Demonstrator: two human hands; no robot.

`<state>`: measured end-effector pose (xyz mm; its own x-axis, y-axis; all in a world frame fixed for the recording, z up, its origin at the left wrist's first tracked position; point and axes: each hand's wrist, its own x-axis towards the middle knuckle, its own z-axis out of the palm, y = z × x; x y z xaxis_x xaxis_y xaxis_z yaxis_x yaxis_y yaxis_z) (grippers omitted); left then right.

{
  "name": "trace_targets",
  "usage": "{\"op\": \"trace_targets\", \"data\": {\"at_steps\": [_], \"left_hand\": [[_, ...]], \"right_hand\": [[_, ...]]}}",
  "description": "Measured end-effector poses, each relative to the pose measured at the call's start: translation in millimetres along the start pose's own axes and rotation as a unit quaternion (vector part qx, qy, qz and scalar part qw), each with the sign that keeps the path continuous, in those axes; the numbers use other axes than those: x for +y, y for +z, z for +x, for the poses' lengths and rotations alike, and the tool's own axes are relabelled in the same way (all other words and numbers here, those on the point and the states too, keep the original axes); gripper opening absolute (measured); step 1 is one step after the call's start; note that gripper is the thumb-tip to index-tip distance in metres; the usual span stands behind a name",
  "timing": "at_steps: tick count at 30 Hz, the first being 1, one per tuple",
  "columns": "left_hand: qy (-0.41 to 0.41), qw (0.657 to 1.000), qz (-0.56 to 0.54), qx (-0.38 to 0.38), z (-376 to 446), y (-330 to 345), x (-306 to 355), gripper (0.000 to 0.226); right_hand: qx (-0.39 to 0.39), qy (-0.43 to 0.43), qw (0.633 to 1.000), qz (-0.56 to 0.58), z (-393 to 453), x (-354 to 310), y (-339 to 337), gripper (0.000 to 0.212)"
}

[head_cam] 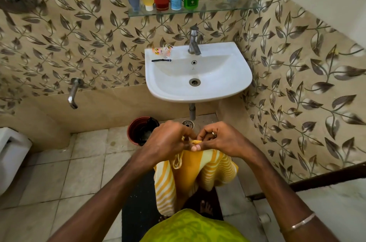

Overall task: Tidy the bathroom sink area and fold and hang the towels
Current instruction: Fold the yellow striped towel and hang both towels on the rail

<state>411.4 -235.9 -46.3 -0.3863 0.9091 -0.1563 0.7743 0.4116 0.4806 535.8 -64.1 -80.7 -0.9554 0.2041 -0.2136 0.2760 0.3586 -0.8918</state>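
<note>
Both hands, left hand [168, 140] and right hand [219, 138], are pinching the yellow striped towel [198, 170]; you're matching corners squarely before folding.

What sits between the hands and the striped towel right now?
Nothing visible. Both the left hand and right hand already pinch the top edge of the yellow-and-white striped towel, which hangs below them in front of the white ceramic sink.

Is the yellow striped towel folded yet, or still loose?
Still loose. The yellow and white striped towel hangs bunched and draped from the left hand and right hand, which pinch its top edge together; no flat fold shows.
</note>
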Motion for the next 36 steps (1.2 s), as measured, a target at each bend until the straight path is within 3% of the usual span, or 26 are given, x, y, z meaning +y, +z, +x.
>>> {"op": "trace_targets", "data": {"at_steps": [3,10,26,28,32,34,36], "left_hand": [[0.0,1.0,-0.003,0.016,0,1,1,0.022],[-0.001,1.0,-0.004,0.013,-2,-6,2,0.018],[-0.066,0.998,0.021,0.013,-10,-14,-11,0.023],[-0.065,0.997,0.043,0.003,-10,-15,-10,0.031],[-0.022,0.998,0.047,-0.034,-12,-11,1,0.069],[0.002,0.999,0.019,-0.041,-12,-7,5,0.064],[0.014,0.999,0.0,-0.032,-11,-3,4,0.045]], "right_hand": [[-0.027,0.013,0.999,0.026,-2,1,-2,0.024],[-0.131,0.074,0.989,-0.001,-8,14,-9,0.03],[-0.027,0.028,0.999,0.037,-11,14,-9,0.019],[-0.029,0.017,0.999,0.029,-11,10,-7,0.017],[-0.033,-0.003,0.999,0.026,-10,4,1,0.018],[-0.031,-0.021,0.999,0.011,-9,1,4,0.02],[-0.028,-0.029,0.999,0.002,-9,0,4,0.022]]}}
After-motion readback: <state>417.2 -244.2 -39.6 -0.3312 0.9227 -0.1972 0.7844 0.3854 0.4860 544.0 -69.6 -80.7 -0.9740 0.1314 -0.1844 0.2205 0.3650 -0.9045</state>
